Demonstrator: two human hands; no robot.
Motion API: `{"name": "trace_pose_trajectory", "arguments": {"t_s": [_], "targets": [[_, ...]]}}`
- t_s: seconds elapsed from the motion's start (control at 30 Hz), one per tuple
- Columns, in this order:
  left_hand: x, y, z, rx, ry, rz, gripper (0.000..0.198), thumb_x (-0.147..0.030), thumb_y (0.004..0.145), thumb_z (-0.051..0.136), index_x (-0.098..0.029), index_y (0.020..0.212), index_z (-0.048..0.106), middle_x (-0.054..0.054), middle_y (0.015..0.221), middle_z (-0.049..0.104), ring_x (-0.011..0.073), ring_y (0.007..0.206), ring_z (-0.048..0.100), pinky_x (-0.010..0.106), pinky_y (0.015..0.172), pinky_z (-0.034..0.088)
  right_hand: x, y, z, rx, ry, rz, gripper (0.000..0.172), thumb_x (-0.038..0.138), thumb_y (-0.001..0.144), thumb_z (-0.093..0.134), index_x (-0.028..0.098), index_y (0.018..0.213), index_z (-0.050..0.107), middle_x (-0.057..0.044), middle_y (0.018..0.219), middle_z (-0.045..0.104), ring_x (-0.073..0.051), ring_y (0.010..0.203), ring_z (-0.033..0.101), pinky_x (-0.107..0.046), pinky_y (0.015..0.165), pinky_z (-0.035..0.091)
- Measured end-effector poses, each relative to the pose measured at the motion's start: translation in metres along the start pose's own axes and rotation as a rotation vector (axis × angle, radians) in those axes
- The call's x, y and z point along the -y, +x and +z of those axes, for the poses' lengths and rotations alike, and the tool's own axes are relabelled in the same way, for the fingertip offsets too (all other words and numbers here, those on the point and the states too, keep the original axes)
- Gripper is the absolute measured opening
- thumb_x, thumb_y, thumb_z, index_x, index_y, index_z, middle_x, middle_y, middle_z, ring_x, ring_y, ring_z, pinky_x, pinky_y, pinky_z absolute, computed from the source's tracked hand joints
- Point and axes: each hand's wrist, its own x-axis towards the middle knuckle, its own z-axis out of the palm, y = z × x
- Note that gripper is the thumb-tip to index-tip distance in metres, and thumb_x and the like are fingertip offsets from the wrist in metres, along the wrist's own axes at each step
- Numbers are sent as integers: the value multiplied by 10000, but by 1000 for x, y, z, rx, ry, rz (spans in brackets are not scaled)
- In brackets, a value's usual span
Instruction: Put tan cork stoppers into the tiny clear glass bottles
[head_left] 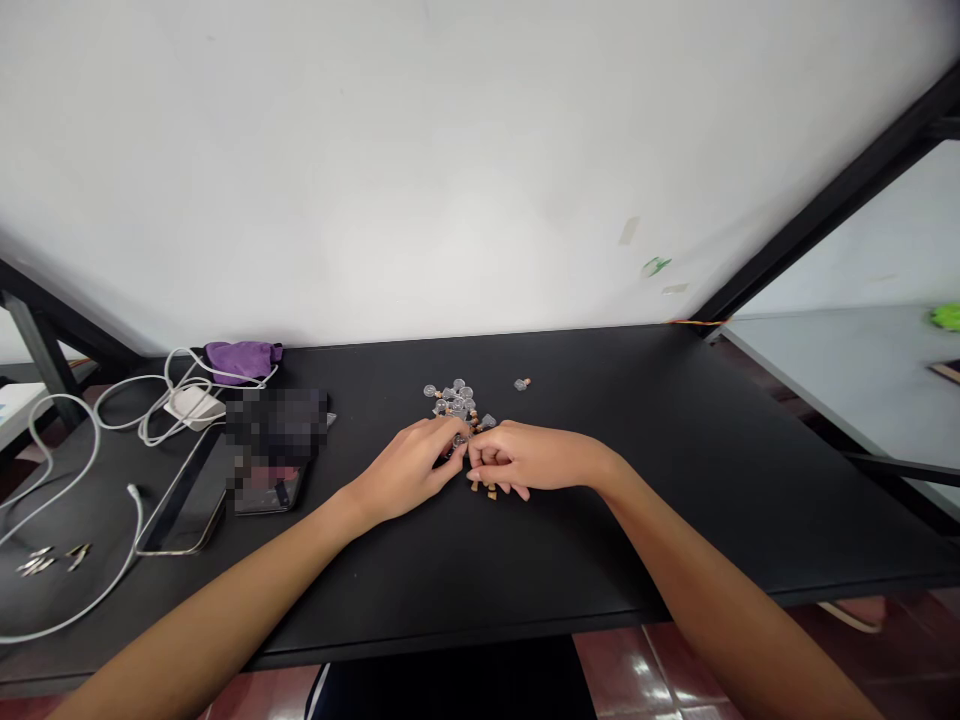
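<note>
My left hand (415, 462) and my right hand (529, 455) meet over a small pile on the black table, fingertips almost touching. Both have their fingers bent and pinched; whatever sits between them is mostly hidden. A clear piece (460, 440) shows beside the left fingertips. Just beyond the hands lie several small clear rounded pieces (441, 406), glass or plastic, some with tan ends. Small tan tapered pieces (492, 492), like corks, lie partly under my right fingers. One clear piece with a pinkish end (521, 384) lies apart, farther back to the right.
Left on the black table (645, 540) are a phone (180, 505), a second dark device (268, 497) partly blurred out, a white charger (195, 407) with a looping white cable (124, 570), a purple cloth pouch (241, 361) and small metallic bits (37, 562). A white wall (450, 180) stands behind.
</note>
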Motion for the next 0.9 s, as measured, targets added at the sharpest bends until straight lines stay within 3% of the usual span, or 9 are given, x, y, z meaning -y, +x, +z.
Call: {"name": "trace_pose_trajectory", "arguments": {"t_s": [0.9], "targets": [[-1,0,-1,8,-7,-2,97,-191,1022,493,-225,1042,581,-13,944,658,156,820,574,272,780,418,-2,-2,2,-28,-29,3,232,354,991,544,191,825,551,17,716,674,-117,510,613,-254,587,471]]}}
